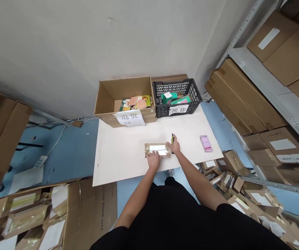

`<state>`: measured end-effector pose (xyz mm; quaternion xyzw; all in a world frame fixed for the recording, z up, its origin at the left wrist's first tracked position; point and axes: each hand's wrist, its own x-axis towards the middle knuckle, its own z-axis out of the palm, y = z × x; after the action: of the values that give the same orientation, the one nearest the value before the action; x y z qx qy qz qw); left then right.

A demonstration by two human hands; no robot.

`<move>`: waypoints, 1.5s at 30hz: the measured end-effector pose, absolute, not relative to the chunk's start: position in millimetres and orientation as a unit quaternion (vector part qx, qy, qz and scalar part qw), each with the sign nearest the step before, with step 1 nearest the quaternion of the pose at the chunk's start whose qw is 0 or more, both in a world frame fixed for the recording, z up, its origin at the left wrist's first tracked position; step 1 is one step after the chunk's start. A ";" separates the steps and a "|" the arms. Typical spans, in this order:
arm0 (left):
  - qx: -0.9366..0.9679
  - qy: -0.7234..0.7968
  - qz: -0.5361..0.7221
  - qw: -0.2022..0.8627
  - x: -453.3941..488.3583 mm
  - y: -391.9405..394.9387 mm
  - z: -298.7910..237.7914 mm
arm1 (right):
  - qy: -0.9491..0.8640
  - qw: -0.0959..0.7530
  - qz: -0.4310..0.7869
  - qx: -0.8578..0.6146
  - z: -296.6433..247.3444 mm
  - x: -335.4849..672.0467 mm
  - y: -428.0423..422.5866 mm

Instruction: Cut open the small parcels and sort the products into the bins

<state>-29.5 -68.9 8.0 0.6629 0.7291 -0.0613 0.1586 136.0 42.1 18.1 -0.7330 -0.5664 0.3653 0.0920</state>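
Note:
A small brown cardboard parcel (pixel 168 155) with clear tape and a white label lies on the white table (pixel 120 156), near its front edge. My left hand (pixel 154 160) rests on the parcel's front left part, its fingers stretched over the label. In my right hand (pixel 175 145) is a black and yellow utility knife (pixel 172 138), held by the parcel's right end, with the fingers closed around it. Whether the blade is out is too small to tell.
At the table's back stand an open cardboard box (pixel 107 118) with colourful packets and a black plastic crate (pixel 162 111) with green boxes. A blurred pink item (pixel 206 143) lies on the right. Parcels fill a large carton (pixel 87 208) at lower left; shelving (pixel 269 93) with boxes stands right.

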 end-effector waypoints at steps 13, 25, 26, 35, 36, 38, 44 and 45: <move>0.728 0.649 -0.097 0.196 -33.1 -32.8 7.6 | -0.573 0.042 0.536 -0.618 20.5 205.3 2.7; 0.716 0.666 -0.098 0.185 -24.2 -33.4 3.5 | -0.610 0.017 0.504 -0.612 26.7 197.0 11.3; 0.716 0.666 -0.096 0.185 -24.2 -33.8 2.7 | -0.607 0.014 0.510 -0.609 26.2 197.5 11.6; 0.712 0.668 -0.096 0.191 -24.3 -33.2 2.8 | -0.583 0.009 0.582 -0.568 36.4 206.1 12.9; 0.712 0.668 -0.096 0.193 -23.9 -33.0 3.3 | -0.577 0.010 0.596 -0.559 36.6 210.1 8.6; 0.712 0.666 -0.099 0.198 -23.6 -32.1 5.0 | -0.565 0.015 0.615 -0.550 34.1 218.2 -1.2; 0.718 0.660 -0.089 0.202 -49.1 -13.6 18.0 | -0.514 0.123 0.557 -0.641 16.6 209.5 -25.3; 0.715 0.666 -0.088 0.195 -57.5 -9.6 20.5 | -0.516 0.118 0.547 -0.648 14.2 201.0 -28.0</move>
<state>-57.5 -9.6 20.5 0.7150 0.6655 -0.0882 0.1949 201.0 -28.0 14.2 -0.6482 -0.5165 0.5469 0.1184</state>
